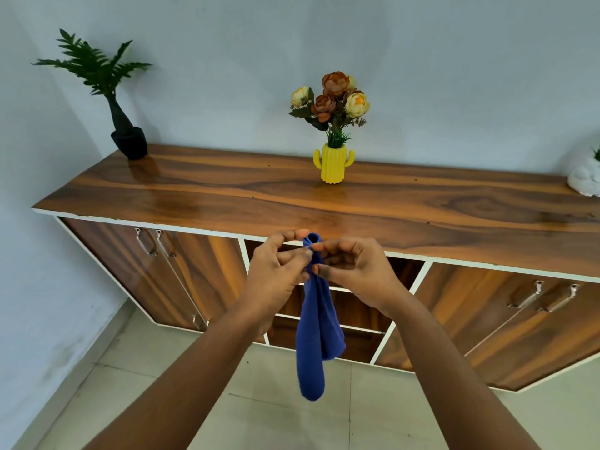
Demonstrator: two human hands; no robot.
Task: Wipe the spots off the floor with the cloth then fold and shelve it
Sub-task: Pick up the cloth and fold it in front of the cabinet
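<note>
Head view: left hand and right hand are both pinching the hanging blue cloth before the open shelves, suggesting wiping is done, folding and shelving remaining.

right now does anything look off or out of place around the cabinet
Nothing is spilled or broken. The plant pot and yellow vase stand upright on the cabinet top. The blue cloth hangs bunched, not folded, pinched by the left hand and right hand.

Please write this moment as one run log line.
left hand and right hand pinch cloth | cloth hangs, unfolded | shelf ahead
</note>
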